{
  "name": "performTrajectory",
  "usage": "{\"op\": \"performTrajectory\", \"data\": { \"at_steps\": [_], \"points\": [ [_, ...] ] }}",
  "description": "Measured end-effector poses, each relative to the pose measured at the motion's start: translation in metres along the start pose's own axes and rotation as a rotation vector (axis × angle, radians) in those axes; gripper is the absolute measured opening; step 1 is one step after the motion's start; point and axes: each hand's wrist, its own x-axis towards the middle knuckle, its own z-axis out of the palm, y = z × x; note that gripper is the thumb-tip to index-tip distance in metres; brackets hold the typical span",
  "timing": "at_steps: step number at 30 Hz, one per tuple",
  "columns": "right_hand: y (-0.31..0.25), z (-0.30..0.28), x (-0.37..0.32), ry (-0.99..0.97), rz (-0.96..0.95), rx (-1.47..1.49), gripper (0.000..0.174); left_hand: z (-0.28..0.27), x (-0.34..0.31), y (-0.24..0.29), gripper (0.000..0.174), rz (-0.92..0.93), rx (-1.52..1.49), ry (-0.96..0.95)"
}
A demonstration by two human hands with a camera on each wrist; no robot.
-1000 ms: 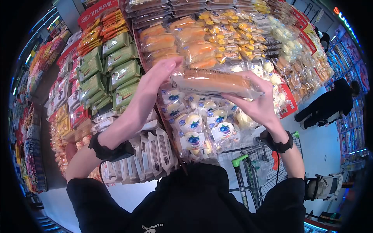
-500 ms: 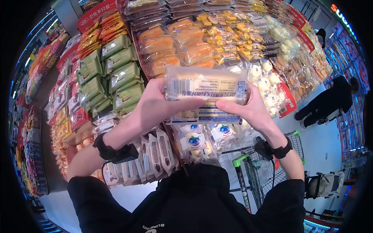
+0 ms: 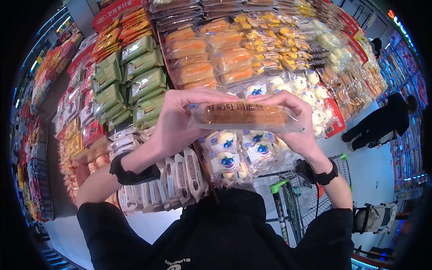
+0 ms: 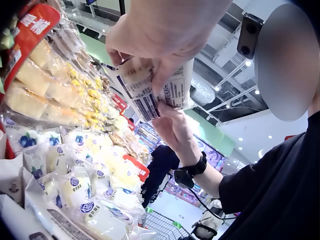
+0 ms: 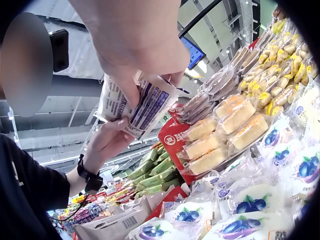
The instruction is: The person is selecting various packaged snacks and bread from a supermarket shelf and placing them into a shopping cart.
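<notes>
A clear-wrapped loaf of bread (image 3: pixel 245 116) with dark printed characters is held level above the bread display in the head view. The left hand (image 3: pixel 176 112) grips its left end and the right hand (image 3: pixel 294 118) grips its right end. Both wrist views show the printed side of the package (image 4: pixel 145 87) (image 5: pixel 142 107), where the thumbs of both hands lie against it. Below the loaf lie round buns (image 3: pixel 225 162) in clear wrappers with blueberry pictures.
Orange-topped breads (image 3: pixel 193 72) fill the display behind the loaf. Green packages (image 3: pixel 146 85) and pale upright packages (image 3: pixel 180 175) lie to the left. A shopping cart with a green-ended handle (image 3: pixel 281 184) stands at the lower right. A person in black (image 3: pixel 382 119) is farther right.
The loaf was tipped up with its barcode side showing half a second ago; now it is turned to its narrow brown side. Both hands have turned with it and kept their grip.
</notes>
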Motion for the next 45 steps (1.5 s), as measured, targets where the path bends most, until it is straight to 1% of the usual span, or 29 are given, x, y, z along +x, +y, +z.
{"op": "performTrajectory", "data": {
  "at_steps": [1, 4, 7, 10, 13, 16, 17, 20, 23, 26, 27, 29, 30, 33, 35, 36, 38, 39, 42, 43, 45],
  "points": [
    [-0.001, 0.000, 0.001, -0.013, 0.019, -0.005, 0.033, 0.001, 0.000, 0.001, 0.047, 0.009, 0.010, 0.007],
    [0.004, 0.004, 0.001, 0.029, 0.075, 0.075, 0.031, 0.001, 0.004, 0.006, 0.046, 0.129, 0.234, 0.000],
    [0.007, 0.007, -0.003, 0.059, 0.139, 0.115, 0.030, 0.005, 0.004, 0.011, 0.046, 0.080, 0.303, -0.018],
    [0.007, 0.007, -0.008, 0.059, 0.146, 0.017, 0.034, 0.007, 0.003, 0.015, 0.043, 0.047, 0.330, -0.017],
    [-0.010, 0.005, -0.012, 0.059, 0.170, -0.237, 0.044, 0.009, 0.001, 0.021, 0.040, -0.113, 0.239, 0.063],
    [-0.021, 0.014, -0.012, 0.189, 0.259, 0.051, 0.052, 0.011, 0.000, 0.025, 0.040, -0.276, 0.017, 0.096],
    [-0.024, 0.011, -0.012, 0.174, 0.329, 0.053, 0.050, 0.011, 0.002, 0.027, 0.043, -0.381, -0.094, 0.072],
    [-0.027, 0.012, -0.009, 0.187, 0.401, 0.163, 0.049, 0.009, 0.005, 0.024, 0.040, -0.563, -0.215, 0.099],
    [-0.023, 0.013, -0.012, 0.212, 0.336, 0.143, 0.046, 0.009, 0.004, 0.018, 0.038, -0.404, -0.245, 0.100],
    [-0.007, 0.001, -0.017, 0.089, 0.158, -0.138, 0.038, 0.001, -0.002, 0.013, 0.037, -0.106, 0.101, -0.013],
    [-0.001, 0.001, -0.016, 0.078, 0.074, -0.092, 0.037, 0.003, -0.004, 0.009, 0.039, -0.040, 0.011, -0.002],
    [0.008, 0.000, -0.012, 0.057, -0.093, -0.001, 0.037, 0.001, -0.002, 0.008, 0.042, 0.093, 0.141, -0.019],
    [0.006, -0.001, -0.010, 0.051, -0.140, -0.117, 0.039, 0.000, -0.002, 0.008, 0.043, 0.161, 0.205, -0.027],
    [-0.008, -0.005, -0.005, 0.053, -0.278, -0.438, 0.047, -0.002, -0.004, 0.009, 0.045, 0.241, 0.336, -0.020],
    [-0.019, -0.004, -0.005, 0.075, -0.366, -0.611, 0.052, -0.004, -0.006, 0.006, 0.019, 0.311, 0.412, -0.016],
    [-0.020, -0.003, -0.006, 0.048, -0.400, -0.656, 0.052, -0.004, -0.008, 0.004, 0.016, 0.344, 0.450, -0.015],
    [-0.022, -0.005, -0.007, 0.002, -0.476, -0.750, 0.052, -0.004, -0.008, -0.002, 0.022, 0.399, 0.472, -0.043],
    [-0.021, -0.006, -0.006, -0.021, -0.528, -0.847, 0.051, -0.005, -0.006, -0.003, 0.027, 0.432, 0.489, -0.057],
    [-0.016, -0.005, 0.004, 0.029, -0.560, -0.945, 0.049, 0.003, -0.003, 0.010, 0.045, 0.262, 0.563, -0.078],
    [-0.018, -0.006, 0.011, 0.035, -0.558, -0.950, 0.046, 0.001, 0.000, 0.011, 0.061, 0.255, 0.639, -0.103],
    [-0.015, -0.010, 0.026, 0.060, -0.562, -0.951, 0.044, -0.002, 0.014, 0.012, 0.061, 0.334, 0.758, -0.048]
  ]
}}
